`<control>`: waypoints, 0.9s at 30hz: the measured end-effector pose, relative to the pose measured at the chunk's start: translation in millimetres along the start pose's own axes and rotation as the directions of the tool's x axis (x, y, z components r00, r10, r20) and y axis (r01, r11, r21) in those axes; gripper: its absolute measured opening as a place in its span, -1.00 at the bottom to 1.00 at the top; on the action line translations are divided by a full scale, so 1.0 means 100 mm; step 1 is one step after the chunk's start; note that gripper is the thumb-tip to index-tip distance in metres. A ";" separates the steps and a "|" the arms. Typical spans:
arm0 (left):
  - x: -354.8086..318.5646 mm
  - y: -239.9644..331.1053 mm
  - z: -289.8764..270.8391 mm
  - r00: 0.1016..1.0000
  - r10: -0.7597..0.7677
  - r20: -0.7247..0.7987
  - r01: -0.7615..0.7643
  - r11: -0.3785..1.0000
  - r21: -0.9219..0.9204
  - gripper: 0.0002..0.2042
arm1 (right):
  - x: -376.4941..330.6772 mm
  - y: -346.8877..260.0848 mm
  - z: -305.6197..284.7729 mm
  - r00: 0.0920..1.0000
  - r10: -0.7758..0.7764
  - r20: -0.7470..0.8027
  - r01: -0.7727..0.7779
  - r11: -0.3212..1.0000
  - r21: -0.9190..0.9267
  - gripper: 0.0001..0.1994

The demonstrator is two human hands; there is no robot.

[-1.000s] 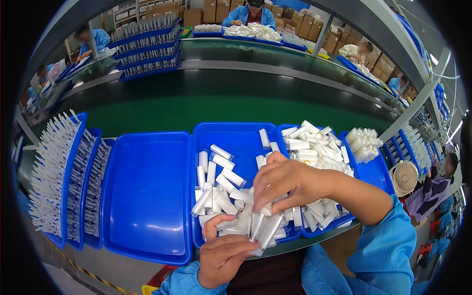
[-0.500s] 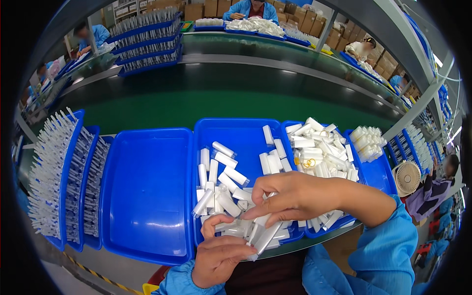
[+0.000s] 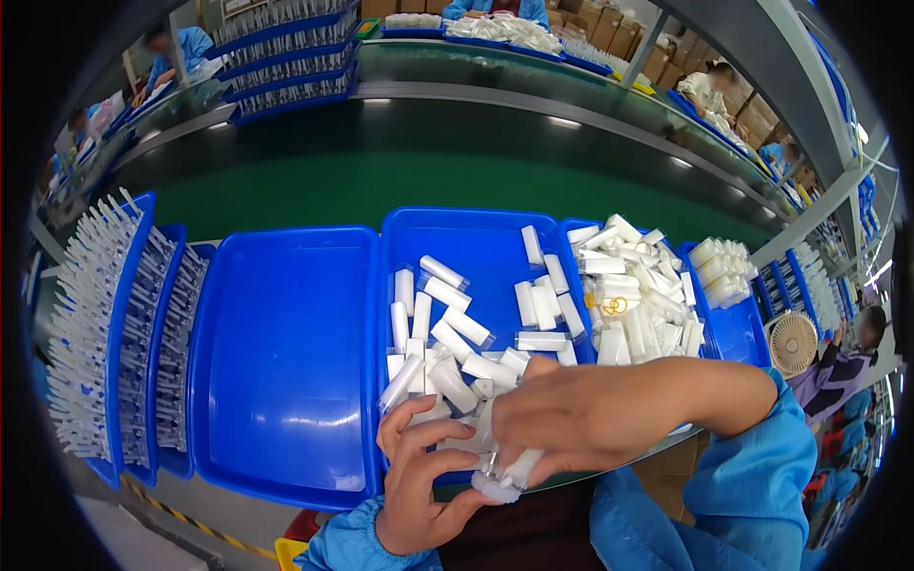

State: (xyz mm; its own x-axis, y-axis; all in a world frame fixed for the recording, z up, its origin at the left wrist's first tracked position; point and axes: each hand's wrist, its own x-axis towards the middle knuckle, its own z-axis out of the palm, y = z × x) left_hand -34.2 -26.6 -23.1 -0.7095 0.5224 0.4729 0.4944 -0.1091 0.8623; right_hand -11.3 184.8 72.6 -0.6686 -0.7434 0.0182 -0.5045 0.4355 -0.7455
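Note:
Close to my body, both hands meet over the front edge of a blue tray [image 3: 466, 226]. The thumb and forefinger of my left hand [image 3: 424, 485] pinch a translucent round-ended plastic piece [image 3: 497, 487], its other fingers curled loosely above. From the right, my right hand [image 3: 590, 409] reaches across, its fingers closed on a short white cylinder [image 3: 523, 466] beside that piece. The back of this hand hides part of the grip. Behind the hands, white cylinders in clear wrappers [image 3: 466, 328] lie scattered in the tray.
To the left is a bare blue tray [image 3: 286, 352], then upright trays of clear syringe-like parts [image 3: 95, 333]. On the right, another tray holds heaped white pieces [image 3: 638, 295], near a small fan [image 3: 792, 343]. A green conveyor [image 3: 381, 171] runs behind; people work across it.
My right hand has come lower and turned over the held pieces. My left fingers have spread a little, and the round-ended piece now shows. The trays sit slightly higher in view.

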 end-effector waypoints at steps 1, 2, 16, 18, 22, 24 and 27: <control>0.01 0.02 -0.01 1.000 -0.003 -0.008 0.003 1.000 0.018 -0.74 | 0.02 0.00 0.03 1.000 0.004 -0.027 -0.004 1.000 0.008 -0.74; 0.01 0.04 -0.03 1.000 -0.006 -0.017 0.007 0.999 0.037 -0.74 | 0.03 0.00 0.06 0.999 0.008 -0.053 -0.008 1.000 0.016 -0.74; 0.06 0.14 -0.03 0.959 -0.158 -0.237 0.104 0.969 -0.224 -0.81 | 0.65 1.37 -0.38 0.786 0.407 -0.466 -0.606 0.658 -0.446 -0.62; 0.01 0.11 -0.05 0.965 -0.108 -0.237 0.071 0.985 -0.158 -0.82 | 0.81 1.43 -0.39 0.714 0.599 -0.363 -0.697 0.558 -0.450 -0.64; -0.03 0.16 -0.06 0.959 -0.074 -0.275 0.055 0.996 -0.075 -0.86 | 0.75 1.40 -0.38 0.757 0.589 -0.283 -0.632 0.548 -0.549 -0.73; -0.02 0.17 -0.06 0.979 -0.011 -0.206 0.013 1.000 0.007 -0.89 | 0.54 1.32 -0.33 0.885 0.280 -0.372 -0.460 0.652 -0.602 -0.77; -0.01 0.12 -0.05 0.991 0.027 -0.128 -0.028 1.000 -0.001 -0.93 | 0.31 0.97 -0.26 0.924 -0.016 -0.382 -0.245 0.743 -0.623 -0.78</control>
State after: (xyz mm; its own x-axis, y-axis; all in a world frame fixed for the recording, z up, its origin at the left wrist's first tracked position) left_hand -29.9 -32.7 -12.3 -0.7543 0.4065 0.5156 0.5132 -0.1248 0.8492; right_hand -95.4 217.0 17.8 -0.8183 -0.5002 0.2831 -0.5517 0.8217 -0.1429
